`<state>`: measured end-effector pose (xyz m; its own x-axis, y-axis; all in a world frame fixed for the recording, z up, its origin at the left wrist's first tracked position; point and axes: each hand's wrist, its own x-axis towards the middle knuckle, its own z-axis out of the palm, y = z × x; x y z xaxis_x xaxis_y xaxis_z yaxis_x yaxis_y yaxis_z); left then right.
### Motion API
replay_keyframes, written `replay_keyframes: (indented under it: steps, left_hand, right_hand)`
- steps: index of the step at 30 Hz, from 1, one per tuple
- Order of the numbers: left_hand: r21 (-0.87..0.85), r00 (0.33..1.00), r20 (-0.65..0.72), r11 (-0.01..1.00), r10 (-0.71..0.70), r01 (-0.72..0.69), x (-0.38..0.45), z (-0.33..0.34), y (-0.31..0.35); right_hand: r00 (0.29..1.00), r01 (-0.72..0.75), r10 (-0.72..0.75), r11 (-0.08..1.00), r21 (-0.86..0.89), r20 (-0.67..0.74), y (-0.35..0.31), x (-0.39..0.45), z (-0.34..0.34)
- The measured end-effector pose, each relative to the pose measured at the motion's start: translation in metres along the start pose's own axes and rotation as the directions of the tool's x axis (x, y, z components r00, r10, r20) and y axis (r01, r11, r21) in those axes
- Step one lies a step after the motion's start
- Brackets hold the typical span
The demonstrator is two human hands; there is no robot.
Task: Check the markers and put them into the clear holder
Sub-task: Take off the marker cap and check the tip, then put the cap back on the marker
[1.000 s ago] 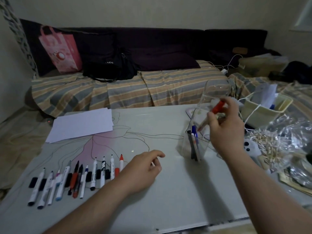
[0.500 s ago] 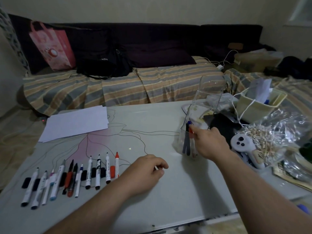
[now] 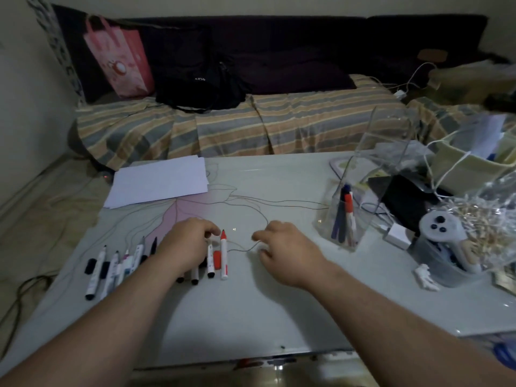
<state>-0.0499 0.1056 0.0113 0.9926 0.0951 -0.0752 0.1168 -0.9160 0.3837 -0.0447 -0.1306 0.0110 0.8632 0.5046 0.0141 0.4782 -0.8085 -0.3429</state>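
Note:
A clear holder stands at the table's right with three markers upright in it: blue, black and red. Several uncapped markers lie in a row at the front left, their caps beside them. A red marker with its red cap ends the row on the right. My left hand rests curled over the row's right part, fingertips on the marker next to the red one. My right hand hovers low between the row and the holder, fingers apart and empty.
White paper sheets lie at the back left. Right of the holder stand a grey cup with a white controller, a bag of wooden pegs, a cream box and a white charger. A striped sofa runs behind the table.
My right hand let the red marker go in the holder and came back left, low over the table. My left hand moved left onto the marker row.

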Motion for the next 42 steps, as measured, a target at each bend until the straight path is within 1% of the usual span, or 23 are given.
replay_keyframes:
  steps: [2, 4, 6, 8, 9, 11, 14, 18, 20, 21, 23, 24, 26, 27, 29, 31, 32, 33, 35, 36, 38, 39, 42]
  left_hand:
    - [0.036, 1.0, -0.01, 0.999, -0.007, 0.008, 0.001, 0.003, -0.01]
    - [0.075, 1.0, -0.007, 0.997, -0.005, 0.006, 0.001, 0.006, -0.017]
    - [0.103, 1.0, 0.003, 0.995, -0.01, 0.009, -0.002, 0.008, -0.021]
    - [0.14, 1.0, 0.024, 0.99, -0.012, 0.008, -0.004, 0.009, -0.024]
    - [0.161, 0.999, 0.043, 0.987, -0.011, 0.004, -0.004, 0.011, -0.026]
    - [0.186, 0.996, 0.084, 0.983, -0.012, -0.004, -0.004, 0.013, -0.026]
    - [0.215, 0.993, 0.119, 0.976, 0.002, -0.027, -0.004, 0.017, -0.02]
    - [0.342, 0.996, 0.087, 0.938, 0.025, -0.053, -0.003, 0.026, -0.006]
    - [0.348, 0.997, 0.074, 0.936, 0.029, -0.054, -0.003, 0.028, -0.002]
    - [0.34, 0.996, 0.072, 0.938, 0.044, -0.066, -0.003, 0.03, 0.0]
    - [0.33, 0.99, 0.092, 0.935, 0.103, -0.128, -0.007, 0.033, 0.006]
    - [0.32, 0.985, 0.11, 0.934, 0.13, -0.159, -0.009, 0.035, 0.01]
    - [0.26, 0.98, 0.138, 0.949, 0.146, -0.178, -0.011, 0.037, 0.017]
    - [0.197, 0.981, 0.127, 0.966, 0.144, -0.167, -0.011, 0.037, 0.021]
    - [-0.038, 0.99, 0.068, 0.992, 0.123, -0.12, -0.008, 0.035, 0.026]
    - [-0.275, 0.996, 0.008, 0.958, 0.084, -0.079, -0.006, 0.03, 0.03]
    - [-0.37, 0.998, -0.017, 0.927, 0.063, -0.065, -0.007, 0.027, 0.03]
    - [-0.473, 0.999, -0.026, 0.88, 0.04, -0.048, -0.008, 0.025, 0.03]
    - [-0.665, 1.0, -0.03, 0.746, 0.01, -0.027, -0.01, 0.02, 0.031]
    - [-0.729, 0.999, -0.033, 0.684, 0.007, -0.029, -0.012, 0.018, 0.032]
    - [-0.807, 0.999, -0.039, 0.59, 0.01, -0.038, -0.014, 0.015, 0.035]
    - [-0.825, 0.999, -0.04, 0.564, 0.009, -0.038, -0.014, 0.015, 0.036]
    - [-0.841, 0.999, -0.04, 0.539, 0.019, -0.043, -0.015, 0.013, 0.039]
  right_hand:
    - [0.992, 0.037, -0.034, 0.999, -0.024, 0.125, -0.019, 0.005, 0.02]
    - [0.974, 0.061, -0.05, 0.997, -0.043, 0.22, -0.033, 0.01, 0.034]
    - [0.956, 0.074, -0.055, 0.996, -0.052, 0.287, -0.04, 0.015, 0.047]
    - [0.948, 0.074, -0.054, 0.996, -0.052, 0.313, -0.041, 0.019, 0.056]
    - [0.951, 0.065, -0.046, 0.997, -0.05, 0.307, -0.041, 0.021, 0.058]
    - [0.968, 0.013, 0.003, 0.998, -0.064, 0.25, -0.039, 0.025, 0.061]
    - [0.976, -0.122, 0.143, 0.984, -0.129, 0.167, -0.03, 0.027, 0.057]
    - [0.948, -0.231, 0.259, 0.959, -0.163, 0.184, -0.009, 0.022, 0.047]
    - [0.944, -0.266, 0.285, 0.955, -0.128, 0.164, 0.001, 0.019, 0.043]
    - [0.944, -0.288, 0.297, 0.954, -0.083, 0.146, 0.004, 0.017, 0.04]
    - [0.928, -0.354, 0.349, 0.935, 0.021, 0.132, 0.012, 0.015, 0.033]
    - [0.912, -0.395, 0.382, 0.916, 0.068, 0.153, 0.017, 0.015, 0.03]
    - [0.873, -0.48, 0.44, 0.853, 0.205, 0.209, 0.026, 0.013, 0.024]
    - [0.863, -0.504, 0.454, 0.809, 0.302, 0.222, 0.03, 0.012, 0.023]
    - [0.86, -0.502, 0.471, 0.709, 0.495, 0.197, 0.036, 0.012, 0.018]
    - [0.866, -0.458, 0.484, 0.663, 0.592, 0.127, 0.037, 0.011, 0.007]
    - [0.875, -0.423, 0.477, 0.683, 0.595, 0.075, 0.035, 0.01, 0.001]
    - [0.89, -0.371, 0.456, 0.736, 0.566, -0.01, 0.034, 0.009, -0.007]
    - [0.918, -0.24, 0.355, 0.854, 0.462, -0.179, 0.03, 0.004, -0.02]
    - [0.925, -0.189, 0.304, 0.889, 0.417, -0.229, 0.026, 0.001, -0.026]
    - [0.936, -0.13, 0.236, 0.921, 0.366, -0.261, 0.02, -0.004, -0.033]
    - [0.94, -0.105, 0.202, 0.938, 0.329, -0.275, 0.018, -0.005, -0.034]
    - [0.943, -0.051, 0.118, 0.975, 0.217, -0.311, 0.013, -0.008, -0.037]
